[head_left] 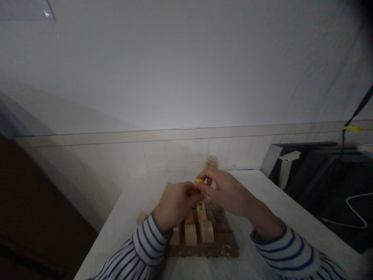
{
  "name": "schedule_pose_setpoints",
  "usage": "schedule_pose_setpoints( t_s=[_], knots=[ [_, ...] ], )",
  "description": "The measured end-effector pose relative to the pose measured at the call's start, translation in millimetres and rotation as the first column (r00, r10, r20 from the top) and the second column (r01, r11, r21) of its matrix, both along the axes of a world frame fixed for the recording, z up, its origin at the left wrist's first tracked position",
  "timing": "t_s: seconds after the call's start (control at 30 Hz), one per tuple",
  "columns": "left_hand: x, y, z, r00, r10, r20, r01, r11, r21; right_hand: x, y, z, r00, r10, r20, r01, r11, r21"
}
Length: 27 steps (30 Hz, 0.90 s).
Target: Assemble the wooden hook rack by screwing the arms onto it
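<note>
My left hand (177, 203) and my right hand (225, 191) meet above a brown board. Between their fingertips stands a small yellow-and-dark upright piece (199, 180); its kind cannot be made out. The fingers of my right hand pinch its top, while those of my left hand close round its lower part. Just beneath it lies a pale wooden strip (201, 213) with a dark mark on it. Pale wooden blocks, among them a square block (190, 235) and a rounded block (207, 232), rest on the brown board (204, 251). My left hand and forearm hide part of the board.
The white-covered table (247, 249) reaches the wall (175, 151). Behind my hands is a clear container with yellow parts (212, 161). Another wooden block (141, 217) lies beside my left wrist. Dark panels (317, 186) and a white cable (348, 225) are at the right.
</note>
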<state>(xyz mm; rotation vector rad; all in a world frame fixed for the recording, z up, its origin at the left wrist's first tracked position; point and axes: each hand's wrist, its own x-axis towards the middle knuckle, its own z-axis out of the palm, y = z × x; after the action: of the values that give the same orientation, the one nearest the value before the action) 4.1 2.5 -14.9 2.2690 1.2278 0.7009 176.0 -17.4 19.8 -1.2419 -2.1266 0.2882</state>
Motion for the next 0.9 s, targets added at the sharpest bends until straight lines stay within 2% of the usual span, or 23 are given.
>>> schedule_pose_setpoints(
  t_s=[0.27,0.47,0.9],
  knots=[
    [0.2,0.0,1.7,1.0,-0.011,-0.003,0.011,1.0,-0.025,0.8,-0.2,-5.4,0.996,0.008,-0.09,-0.009,1.0,-0.01],
    [0.8,-0.4,2.1,1.0,-0.029,-0.007,0.028,0.999,-0.029,-1.8,-2.0,-4.6,0.996,0.074,-0.056,-0.072,0.997,0.037],
    [-1.2,-0.4,1.0,0.998,-0.065,-0.008,0.065,0.998,0.0,1.1,3.8,-6.5,0.999,0.044,-0.029,-0.043,0.999,0.033]
  ],
)
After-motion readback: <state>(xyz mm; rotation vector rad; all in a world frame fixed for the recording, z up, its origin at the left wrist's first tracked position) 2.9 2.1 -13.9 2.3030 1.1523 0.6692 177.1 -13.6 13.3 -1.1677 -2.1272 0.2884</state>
